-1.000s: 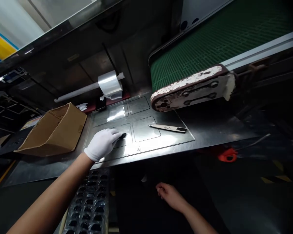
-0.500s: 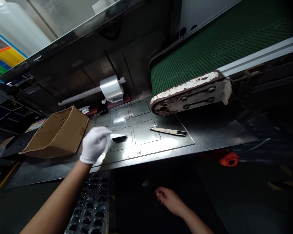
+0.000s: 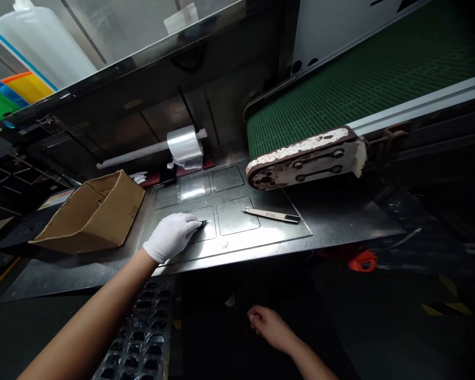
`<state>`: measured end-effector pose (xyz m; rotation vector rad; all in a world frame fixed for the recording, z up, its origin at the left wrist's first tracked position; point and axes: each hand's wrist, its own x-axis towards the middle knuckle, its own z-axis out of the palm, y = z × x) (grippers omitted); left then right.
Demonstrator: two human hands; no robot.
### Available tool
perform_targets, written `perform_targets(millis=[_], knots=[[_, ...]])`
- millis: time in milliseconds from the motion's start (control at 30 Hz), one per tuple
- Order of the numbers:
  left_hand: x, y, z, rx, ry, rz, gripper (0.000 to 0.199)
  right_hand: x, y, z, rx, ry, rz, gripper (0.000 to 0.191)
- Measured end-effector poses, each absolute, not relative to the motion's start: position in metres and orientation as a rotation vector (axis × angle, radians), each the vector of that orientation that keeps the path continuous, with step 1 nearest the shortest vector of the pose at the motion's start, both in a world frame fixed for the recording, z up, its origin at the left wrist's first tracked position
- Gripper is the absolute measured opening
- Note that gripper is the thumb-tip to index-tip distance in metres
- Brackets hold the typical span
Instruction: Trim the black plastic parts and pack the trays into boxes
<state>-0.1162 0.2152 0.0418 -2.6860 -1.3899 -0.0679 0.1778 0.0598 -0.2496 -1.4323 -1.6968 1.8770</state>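
My left hand [image 3: 173, 235], in a white glove, is closed over the steel worktop. Its thumb and fingers pinch a small dark, flat piece [image 3: 202, 225], mostly covered by the glove. Beneath it lies a metal plate [image 3: 237, 216] marked with rounded rectangular outlines. To the right of this hand rests a beige pen-like tool [image 3: 269, 214] marked A06, with a metal tip and a dark end. Bare and loosely curled, my right hand [image 3: 272, 328] is held below the table's front edge; nothing shows between its fingers.
A cardboard box [image 3: 98, 219] sits left of the plate. Behind it is a roll of clear film [image 3: 184, 143] on a rod. A green conveyor belt [image 3: 320, 100] overhangs at right. Below the table edge are a clear tray [image 3: 142, 338] with dark pieces and an orange handle [image 3: 363, 260].
My left hand has moved right and slightly down onto the dark piece and now grips it. My right hand has barely shifted. The whole view has moved slightly.
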Motion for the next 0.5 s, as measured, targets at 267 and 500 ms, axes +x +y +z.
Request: perform_targets(millis=[267,500], knots=[[-0.135,0.242,0.044,-2.350,-1.976,-1.096,0.022,0.179,0.059,-0.250,-1.453,-1.679,1.889,0.025],[-0.126,0.225,0.042,-2.407,-1.667,-0.837,0.025,0.171,0.056,-0.251,-1.420,-1.670,1.908,0.027]])
